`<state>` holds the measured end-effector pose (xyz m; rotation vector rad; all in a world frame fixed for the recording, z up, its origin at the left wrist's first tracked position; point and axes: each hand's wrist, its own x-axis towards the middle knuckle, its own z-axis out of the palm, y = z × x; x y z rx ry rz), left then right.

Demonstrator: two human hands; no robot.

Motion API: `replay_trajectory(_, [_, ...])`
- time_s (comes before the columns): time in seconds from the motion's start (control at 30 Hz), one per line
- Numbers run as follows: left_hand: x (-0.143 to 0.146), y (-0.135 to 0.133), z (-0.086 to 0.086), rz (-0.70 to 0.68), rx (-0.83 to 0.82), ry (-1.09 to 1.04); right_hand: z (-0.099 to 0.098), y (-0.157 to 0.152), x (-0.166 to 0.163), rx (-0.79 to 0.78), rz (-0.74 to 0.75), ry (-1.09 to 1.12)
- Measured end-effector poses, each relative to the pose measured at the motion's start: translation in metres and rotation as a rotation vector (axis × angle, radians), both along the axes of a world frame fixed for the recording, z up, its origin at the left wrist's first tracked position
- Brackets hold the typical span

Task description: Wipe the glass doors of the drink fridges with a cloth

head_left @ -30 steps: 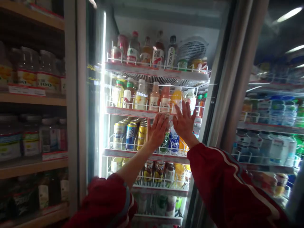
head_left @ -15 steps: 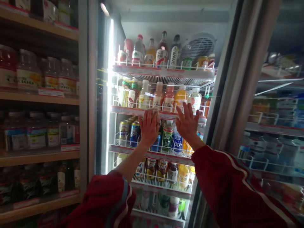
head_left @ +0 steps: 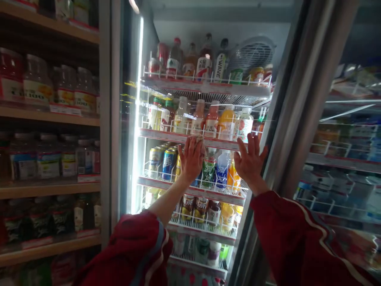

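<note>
One cloth (head_left: 202,145) is pressed to the fridge (head_left: 312,91) glass (head_left: 175,26), before the middle of the second shelf's (head_left: 166,135) front edge. The left hand (head_left: 191,161) holds it there, fingers stretched upward over it. The right hand (head_left: 251,159) is open, fingers spread, before that edge's right end; whether its palm touches the glass cannot be told. Both arms wear red sleeves (head_left: 291,234) with pale stripes.

Behind the glass, the second shelf carries upright bottles: green-capped ones (head_left: 155,115) at its left end, then a pale yellow one (head_left: 180,117), two pinkish ones (head_left: 212,121), an orange one (head_left: 228,123) and, near the right hand, a white-capped one (head_left: 245,122).

On the shelf below, cans (head_left: 169,163) of silver, blue and gold stand at the left; a green bottle (head_left: 208,172), a blue bottle (head_left: 222,171) and something orange (head_left: 233,176) take the right half.

The top shelf (head_left: 190,85) holds a red-capped bottle (head_left: 173,61) towards its left end and a WAVE bottle (head_left: 220,65) right of its middle.

Lower down, dark bottles (head_left: 201,208) and a yellow one (head_left: 227,214) share the fourth shelf. Left of the fridge, wooden shelves (head_left: 50,115) bear clear jars and bottles (head_left: 37,85), one red-filled at the upper left.
</note>
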<state>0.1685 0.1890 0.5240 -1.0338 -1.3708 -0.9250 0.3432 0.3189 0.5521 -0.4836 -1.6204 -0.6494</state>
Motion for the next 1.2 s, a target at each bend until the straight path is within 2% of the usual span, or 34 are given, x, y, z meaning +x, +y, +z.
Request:
replay_trajectory(0.23, [0.053, 0.039, -0.007, -0.052, -0.122, 0.151, -0.001, 0.005, 0.008, 0.039, -0.014, -0.018])
replay_trajectory(0.3, [0.058, 0.043, -0.007, -0.065, -0.136, 0.172, -0.002, 0.009, 0.01, 0.023, -0.005, -0.012])
replay_trajectory(0.4, [0.049, 0.039, -0.003, -0.084, -0.14, 0.198, -0.003, 0.012, 0.012, -0.017, 0.014, 0.008])
replay_trajectory(0.53, [0.041, 0.032, 0.005, -0.074, -0.083, 0.114, -0.003, 0.013, 0.013, -0.037, 0.024, 0.026])
replay_trajectory(0.77, [0.08, 0.063, 0.002, -0.053, -0.075, 0.241, -0.005, 0.022, 0.016, 0.056, 0.066, 0.06])
replay_trajectory(0.87, [0.088, 0.069, 0.001, -0.043, -0.051, 0.287, -0.006, 0.027, 0.018, 0.07, 0.105, 0.071])
replay_trajectory(1.0, [0.074, 0.059, 0.003, -0.041, -0.115, 0.319, -0.006, 0.025, 0.018, 0.061, 0.125, 0.111])
replay_trajectory(1.2, [0.023, 0.021, 0.007, -0.024, -0.06, 0.127, -0.006, 0.006, 0.003, 0.086, 0.125, 0.077])
